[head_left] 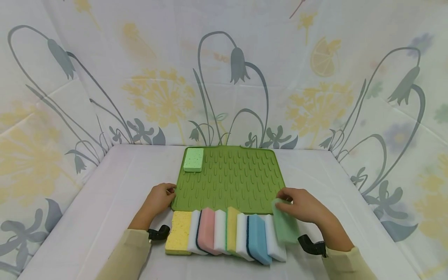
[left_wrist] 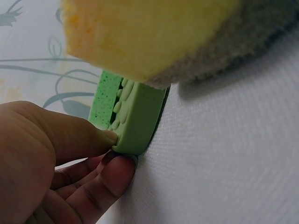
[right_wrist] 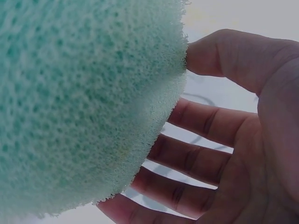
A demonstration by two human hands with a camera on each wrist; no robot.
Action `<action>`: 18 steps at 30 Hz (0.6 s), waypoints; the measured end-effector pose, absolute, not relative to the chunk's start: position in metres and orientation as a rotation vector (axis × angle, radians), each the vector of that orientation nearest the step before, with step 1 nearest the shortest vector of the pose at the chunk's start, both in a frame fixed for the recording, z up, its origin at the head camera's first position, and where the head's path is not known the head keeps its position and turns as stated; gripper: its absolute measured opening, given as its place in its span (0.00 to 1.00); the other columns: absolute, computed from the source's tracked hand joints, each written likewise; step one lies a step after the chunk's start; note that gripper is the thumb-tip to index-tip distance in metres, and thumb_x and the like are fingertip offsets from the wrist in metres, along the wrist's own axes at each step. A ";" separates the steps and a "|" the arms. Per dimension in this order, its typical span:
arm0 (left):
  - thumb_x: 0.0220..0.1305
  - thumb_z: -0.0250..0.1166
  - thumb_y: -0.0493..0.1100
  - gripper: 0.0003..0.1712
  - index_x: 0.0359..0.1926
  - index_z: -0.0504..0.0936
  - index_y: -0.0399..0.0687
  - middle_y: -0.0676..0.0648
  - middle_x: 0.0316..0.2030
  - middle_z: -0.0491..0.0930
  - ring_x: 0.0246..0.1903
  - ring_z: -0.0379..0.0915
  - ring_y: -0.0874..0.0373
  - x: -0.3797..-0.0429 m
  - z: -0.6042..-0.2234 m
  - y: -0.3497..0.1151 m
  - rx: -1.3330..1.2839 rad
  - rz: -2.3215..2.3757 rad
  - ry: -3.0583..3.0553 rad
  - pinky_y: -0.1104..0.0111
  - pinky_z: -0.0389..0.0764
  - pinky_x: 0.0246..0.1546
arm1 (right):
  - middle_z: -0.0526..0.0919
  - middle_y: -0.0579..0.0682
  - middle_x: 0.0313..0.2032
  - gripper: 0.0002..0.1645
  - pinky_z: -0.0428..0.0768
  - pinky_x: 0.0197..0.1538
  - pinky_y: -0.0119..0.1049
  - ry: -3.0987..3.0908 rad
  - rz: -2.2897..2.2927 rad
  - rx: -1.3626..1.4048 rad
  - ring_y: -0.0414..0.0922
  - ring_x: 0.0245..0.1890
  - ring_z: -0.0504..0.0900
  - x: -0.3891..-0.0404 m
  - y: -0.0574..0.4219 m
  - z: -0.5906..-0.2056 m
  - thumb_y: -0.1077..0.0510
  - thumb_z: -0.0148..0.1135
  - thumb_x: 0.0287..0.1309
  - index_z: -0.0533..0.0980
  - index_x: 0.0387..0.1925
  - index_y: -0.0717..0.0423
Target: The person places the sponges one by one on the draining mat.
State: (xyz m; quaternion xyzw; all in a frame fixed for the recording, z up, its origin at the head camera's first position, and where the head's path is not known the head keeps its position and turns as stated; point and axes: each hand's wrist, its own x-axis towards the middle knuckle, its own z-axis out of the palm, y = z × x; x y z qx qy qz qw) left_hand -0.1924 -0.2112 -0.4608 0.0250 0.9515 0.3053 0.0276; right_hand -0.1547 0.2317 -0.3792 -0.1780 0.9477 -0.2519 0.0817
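Note:
My left hand (head_left: pixel 161 198) is at the left edge of a green ridged mat (head_left: pixel 234 182). In the left wrist view its thumb (left_wrist: pixel 100 135) and fingers pinch the mat's rim. My right hand (head_left: pixel 300 203), near the mat's front right corner, holds a pale green sponge (head_left: pixel 285 223) by its upper end. The right wrist view has this porous sponge (right_wrist: pixel 84 102) large, with thumb and fingers along its edge. It leans at the right end of a row of several sponges, beside a white one (head_left: pixel 275 238).
A speckled light green sponge (head_left: pixel 193 160) lies on the mat's back left corner. In front of the mat stand a yellow sponge (head_left: pixel 178 233), a pink one (head_left: pixel 208 231), a blue one (head_left: pixel 259 239) and several others. Floral cloth (head_left: pixel 224 77) hangs behind the white table (head_left: pixel 105 202).

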 end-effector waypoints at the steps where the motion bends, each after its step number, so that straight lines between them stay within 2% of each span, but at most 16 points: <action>1: 0.65 0.59 0.36 0.21 0.57 0.77 0.32 0.39 0.44 0.82 0.41 0.80 0.50 -0.192 -0.460 -0.211 0.081 0.943 2.936 0.63 0.80 0.34 | 0.82 0.45 0.40 0.13 0.76 0.37 0.38 2.832 -0.754 -0.539 0.43 0.41 0.78 -0.156 0.231 -0.378 0.48 0.63 0.60 0.79 0.43 0.49; 8: 0.65 0.59 0.36 0.21 0.57 0.78 0.32 0.39 0.43 0.82 0.42 0.80 0.49 -0.191 -0.460 -0.211 0.078 0.929 2.948 0.62 0.80 0.36 | 0.82 0.45 0.41 0.13 0.77 0.39 0.39 2.845 -0.725 -0.597 0.44 0.42 0.79 -0.166 0.223 -0.371 0.49 0.62 0.61 0.79 0.44 0.49; 18: 0.66 0.58 0.37 0.21 0.58 0.77 0.33 0.39 0.44 0.81 0.40 0.79 0.52 -0.190 -0.458 -0.210 0.066 0.952 2.930 0.66 0.78 0.32 | 0.83 0.47 0.41 0.14 0.77 0.39 0.39 2.836 -0.711 -0.656 0.44 0.42 0.80 -0.177 0.206 -0.364 0.48 0.61 0.62 0.79 0.45 0.50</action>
